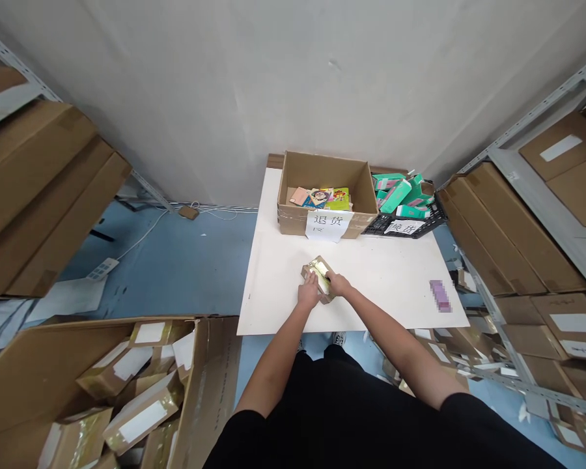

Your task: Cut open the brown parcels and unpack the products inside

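Observation:
A small brown cardboard box [321, 267] with shiny yellowish tape and a white label lies slightly turned on the white table [273, 286]. My left hand [308, 291] grips its near left side, fingers resting on the top. At the box's right side, my right hand [339, 284] is closed, its fingertips at the taped top. A small dark bit shows by those fingers, too small to name.
Behind stands an open carton [293, 225] with colourful small packs; beside it, a black crate [432, 218] holds green boxes. A purple pixelated item [440, 296] lies right. Lower left, a large carton [215, 378] holds taped parcels. Loaded shelves [508, 163] flank the table.

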{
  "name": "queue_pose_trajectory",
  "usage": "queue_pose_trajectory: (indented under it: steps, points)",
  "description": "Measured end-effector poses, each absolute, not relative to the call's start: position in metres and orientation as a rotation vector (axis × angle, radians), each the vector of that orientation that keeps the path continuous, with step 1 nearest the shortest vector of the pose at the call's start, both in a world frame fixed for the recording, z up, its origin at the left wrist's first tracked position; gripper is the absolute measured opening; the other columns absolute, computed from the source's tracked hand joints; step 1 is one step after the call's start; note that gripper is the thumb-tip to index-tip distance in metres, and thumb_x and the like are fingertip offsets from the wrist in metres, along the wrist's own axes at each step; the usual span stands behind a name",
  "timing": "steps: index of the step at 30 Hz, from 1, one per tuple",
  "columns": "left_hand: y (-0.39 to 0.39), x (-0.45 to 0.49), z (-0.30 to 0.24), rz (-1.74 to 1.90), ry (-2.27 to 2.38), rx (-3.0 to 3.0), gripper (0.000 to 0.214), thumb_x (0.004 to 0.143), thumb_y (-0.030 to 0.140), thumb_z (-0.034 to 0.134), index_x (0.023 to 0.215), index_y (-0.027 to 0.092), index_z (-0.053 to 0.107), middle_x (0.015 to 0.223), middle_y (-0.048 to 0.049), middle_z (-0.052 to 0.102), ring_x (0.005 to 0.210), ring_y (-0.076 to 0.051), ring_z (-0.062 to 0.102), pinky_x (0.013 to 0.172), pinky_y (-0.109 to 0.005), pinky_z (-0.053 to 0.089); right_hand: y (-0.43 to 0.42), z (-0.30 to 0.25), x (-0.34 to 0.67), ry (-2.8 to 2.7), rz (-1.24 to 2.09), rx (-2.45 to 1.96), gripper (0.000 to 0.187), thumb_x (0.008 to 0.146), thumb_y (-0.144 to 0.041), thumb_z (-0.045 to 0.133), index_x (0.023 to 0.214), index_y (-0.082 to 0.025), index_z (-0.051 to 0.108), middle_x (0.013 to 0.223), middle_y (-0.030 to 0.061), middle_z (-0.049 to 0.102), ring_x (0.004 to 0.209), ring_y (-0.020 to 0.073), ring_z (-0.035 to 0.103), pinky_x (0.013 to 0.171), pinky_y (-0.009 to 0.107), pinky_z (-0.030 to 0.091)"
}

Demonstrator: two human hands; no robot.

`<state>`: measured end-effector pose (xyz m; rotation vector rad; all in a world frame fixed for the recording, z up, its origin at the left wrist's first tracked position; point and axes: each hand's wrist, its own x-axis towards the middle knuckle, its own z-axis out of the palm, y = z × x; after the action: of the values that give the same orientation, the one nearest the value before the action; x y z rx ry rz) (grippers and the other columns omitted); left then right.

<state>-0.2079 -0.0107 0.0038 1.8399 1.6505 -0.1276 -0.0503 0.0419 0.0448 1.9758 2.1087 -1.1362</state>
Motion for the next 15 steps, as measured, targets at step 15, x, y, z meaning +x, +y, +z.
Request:
queue_pose_trajectory:
  steps: [15]
  points:
    - [-0.012,-0.156,-0.006,-0.117,1.763,1.872,0.090,0.096,0.053,0.068,0.172,0.024,0.030,0.180,-0.0131,0.020,0.167,-0.039,0.009,0.117,-0.058,0.046,-0.005,0.058,0.065,1.736,-1.443,2.207,0.033,0.070,-0.010,0.076,0.099,-0.025,0.069,0.078,0.0060,0.071,0.066,0.0255,0.069,0.060,0.033,0.052]
